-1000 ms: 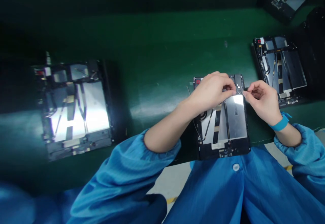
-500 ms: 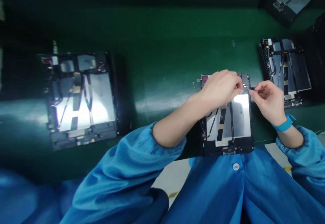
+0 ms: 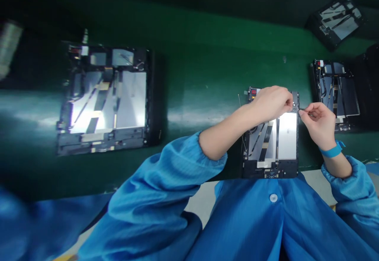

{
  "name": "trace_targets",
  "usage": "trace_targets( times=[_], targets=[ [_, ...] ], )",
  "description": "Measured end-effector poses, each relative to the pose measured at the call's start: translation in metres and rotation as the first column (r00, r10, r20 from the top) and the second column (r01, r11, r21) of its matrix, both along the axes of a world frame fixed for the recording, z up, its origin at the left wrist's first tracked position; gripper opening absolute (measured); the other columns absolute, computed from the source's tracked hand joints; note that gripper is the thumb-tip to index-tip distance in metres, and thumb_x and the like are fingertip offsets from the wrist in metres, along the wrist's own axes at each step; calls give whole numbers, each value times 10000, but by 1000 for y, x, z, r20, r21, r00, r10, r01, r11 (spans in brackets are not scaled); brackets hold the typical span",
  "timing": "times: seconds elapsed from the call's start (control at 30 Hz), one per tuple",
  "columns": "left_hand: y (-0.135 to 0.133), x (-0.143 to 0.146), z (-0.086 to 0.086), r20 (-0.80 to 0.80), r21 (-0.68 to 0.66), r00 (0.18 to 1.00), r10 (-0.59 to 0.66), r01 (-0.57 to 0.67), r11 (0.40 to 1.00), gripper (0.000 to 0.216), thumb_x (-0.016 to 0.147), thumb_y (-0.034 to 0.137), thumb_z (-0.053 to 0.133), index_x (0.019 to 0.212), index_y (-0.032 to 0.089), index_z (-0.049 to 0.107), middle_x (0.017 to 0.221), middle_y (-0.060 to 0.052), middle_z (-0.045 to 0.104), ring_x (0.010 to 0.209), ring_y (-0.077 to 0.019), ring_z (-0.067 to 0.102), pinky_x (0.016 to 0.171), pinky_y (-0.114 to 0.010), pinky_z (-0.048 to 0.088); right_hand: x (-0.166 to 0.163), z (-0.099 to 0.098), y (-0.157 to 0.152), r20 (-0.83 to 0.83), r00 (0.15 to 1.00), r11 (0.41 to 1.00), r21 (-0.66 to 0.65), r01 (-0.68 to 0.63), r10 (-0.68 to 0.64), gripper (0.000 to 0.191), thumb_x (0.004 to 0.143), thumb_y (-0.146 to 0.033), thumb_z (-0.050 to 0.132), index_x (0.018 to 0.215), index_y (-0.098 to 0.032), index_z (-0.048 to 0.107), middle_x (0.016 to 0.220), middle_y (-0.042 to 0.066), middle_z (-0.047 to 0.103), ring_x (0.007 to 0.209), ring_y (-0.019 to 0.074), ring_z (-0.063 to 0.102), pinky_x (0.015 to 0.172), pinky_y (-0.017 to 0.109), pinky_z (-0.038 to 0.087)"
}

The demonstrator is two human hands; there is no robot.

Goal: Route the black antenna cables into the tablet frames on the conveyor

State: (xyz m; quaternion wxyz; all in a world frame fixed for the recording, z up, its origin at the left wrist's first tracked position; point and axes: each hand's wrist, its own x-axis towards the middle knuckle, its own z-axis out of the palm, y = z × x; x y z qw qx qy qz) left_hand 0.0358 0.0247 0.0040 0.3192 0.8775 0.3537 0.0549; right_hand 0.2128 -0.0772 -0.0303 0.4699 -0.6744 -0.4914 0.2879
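Note:
An opened tablet-like device, with flat cables, a silvery panel and a dark frame, lies in front of me at the table's front edge. Across its top part reaches my left hand, fingers curled and pressed together near the upper right corner; its fingertips are partly hidden. Just off the device's right side, my right hand pinches with thumb and forefinger. A thin dark bit shows at those fingertips, too small to name. A thin wire sticks out along the device's left side.
A similar opened device sits at left on the green table. Two more lie at right, one nearer and one tilted behind it. A blurred blue sleeve shows at lower left.
The view has shifted, so the left device appears higher and further right. Both hands stay by the device's upper right corner, still closed, with little movement against it.

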Motion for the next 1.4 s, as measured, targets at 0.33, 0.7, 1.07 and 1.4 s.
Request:
trace_targets(
  times=[0.33,0.7,1.07,1.4],
  targets=[
    [-7,4,7,-69,76,997,18,-13,997,219,913,119,575,935,156,789,1003,-110,761,967,-271,708,796,-366,507,2,-1,0,-5,1000,999,32,15,-14,211,762,-312,816,806,-234,625,736,-25,663,683,148,667,640,288,573],
    [-2,3,-11,144,80,984,103,-115,990,145,891,168,647,870,168,790,846,-73,733,865,-237,671,794,-364,502,-3,4,23,-90,988,991,-21,-130,128,240,737,-332,816,853,-239,628,776,-34,646,699,128,605,647,276,520],
    [-3,1,-14,125,96,987,105,-117,989,150,893,167,634,876,174,782,861,-78,748,882,-251,663,807,-375,490,5,5,27,-172,973,972,-154,-180,153,424,623,-453,927,813,-236,615,731,-49,612,692,126,580,654,277,518],
    [-5,1,-12,129,84,987,99,-110,990,207,930,176,576,880,162,776,823,-81,718,917,-266,665,837,-401,483,6,12,28,-141,972,961,-176,-211,188,387,649,-390,902,817,-231,591,747,-51,582,691,118,567,663,269,517]
  ],
)
